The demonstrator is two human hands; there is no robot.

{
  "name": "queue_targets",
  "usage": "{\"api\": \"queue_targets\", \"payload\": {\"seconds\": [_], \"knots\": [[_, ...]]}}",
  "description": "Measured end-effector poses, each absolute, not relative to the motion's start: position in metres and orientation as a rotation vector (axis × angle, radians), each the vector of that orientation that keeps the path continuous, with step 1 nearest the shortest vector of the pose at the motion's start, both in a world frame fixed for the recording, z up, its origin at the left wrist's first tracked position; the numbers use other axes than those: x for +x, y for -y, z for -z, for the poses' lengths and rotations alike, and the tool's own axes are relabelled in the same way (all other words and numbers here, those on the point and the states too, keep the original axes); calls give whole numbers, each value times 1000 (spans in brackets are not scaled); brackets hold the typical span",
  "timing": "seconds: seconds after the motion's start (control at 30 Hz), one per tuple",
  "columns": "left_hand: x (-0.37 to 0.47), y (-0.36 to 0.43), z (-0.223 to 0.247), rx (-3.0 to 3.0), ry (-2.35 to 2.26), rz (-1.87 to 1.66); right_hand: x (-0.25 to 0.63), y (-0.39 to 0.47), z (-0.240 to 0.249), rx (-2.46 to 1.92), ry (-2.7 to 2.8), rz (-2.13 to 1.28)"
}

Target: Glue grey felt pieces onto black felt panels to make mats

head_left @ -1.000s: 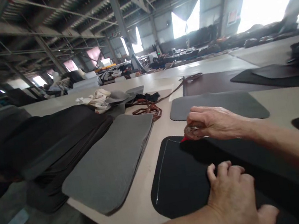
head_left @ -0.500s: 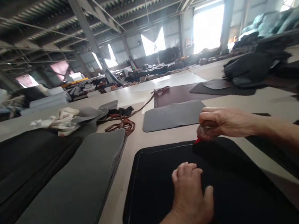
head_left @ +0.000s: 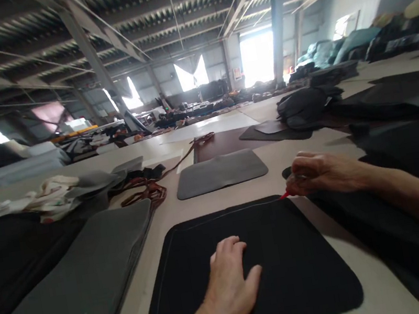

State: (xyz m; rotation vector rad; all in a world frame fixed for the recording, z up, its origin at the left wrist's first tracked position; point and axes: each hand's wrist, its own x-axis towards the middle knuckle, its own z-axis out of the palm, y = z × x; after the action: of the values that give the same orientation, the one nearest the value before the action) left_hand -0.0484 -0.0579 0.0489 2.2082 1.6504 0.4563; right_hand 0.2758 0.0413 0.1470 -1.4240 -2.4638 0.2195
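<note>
A black panel [head_left: 289,261] with rounded corners lies flat on the table in front of me. My left hand [head_left: 232,275] rests on its middle, palm down with the thumb spread. In my right hand [head_left: 315,172] is a glue bottle, mostly hidden by the closed fingers. Its red nozzle [head_left: 285,195] points down-left and meets the panel's far edge near the far right corner. A thin pale line runs just inside the far and left edges of the panel.
Beyond the panel lies a smaller grey piece [head_left: 222,172]. A stack of grey sheets [head_left: 71,290] is on the left, with brown straps [head_left: 147,192] near its far end. Dark material [head_left: 416,156] covers the right side. The pale tabletop [head_left: 168,248] shows between them.
My right hand has carried the nozzle rightward along the panel's far edge to near the corner, and the pale line is longer. The view has turned right; my left hand stays on the panel.
</note>
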Motion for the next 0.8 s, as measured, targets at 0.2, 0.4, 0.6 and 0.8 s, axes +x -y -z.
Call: {"api": "queue_targets", "payload": {"seconds": [0.2,0.4,0.6,0.8], "knots": [[-87,33,-73,2323,-1811,-115,281,-40,-141,-1461,2423,-212],[-104,12,-74,2405,-1785,18,293,-33,-142,-1439,2438,-286],[-102,10,-75,2443,-1765,43,304,-4,-147,-1491,2353,-529],[-100,7,-78,2448,-1775,120,316,36,-140,-1490,2265,-701]]}}
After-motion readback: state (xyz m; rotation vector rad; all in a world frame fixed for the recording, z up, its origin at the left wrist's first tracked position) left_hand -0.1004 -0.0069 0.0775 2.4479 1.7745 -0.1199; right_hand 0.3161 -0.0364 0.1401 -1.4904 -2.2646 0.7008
